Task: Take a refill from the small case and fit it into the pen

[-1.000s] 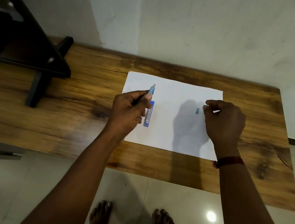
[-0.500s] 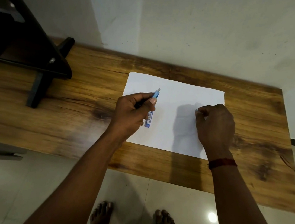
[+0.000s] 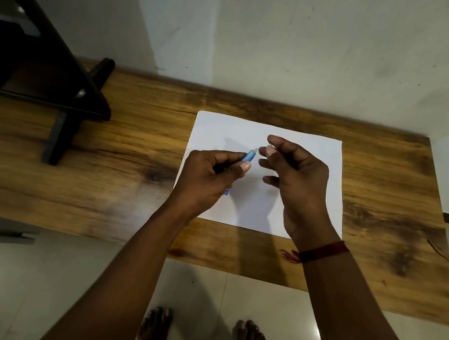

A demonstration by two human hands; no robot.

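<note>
The left hand [image 3: 205,179] grips a slim blue plastic pen [image 3: 249,156]; the right hand [image 3: 298,175] pinches a tiny cap [image 3: 270,146] over smooth white paper [image 3: 325,181] on the grained wooden desk [image 3: 138,132].

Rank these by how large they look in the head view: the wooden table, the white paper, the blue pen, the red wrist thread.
1. wooden table, by far the largest.
2. white paper.
3. blue pen and red wrist thread: unsure, because the left hand hides most of the pen.
</note>
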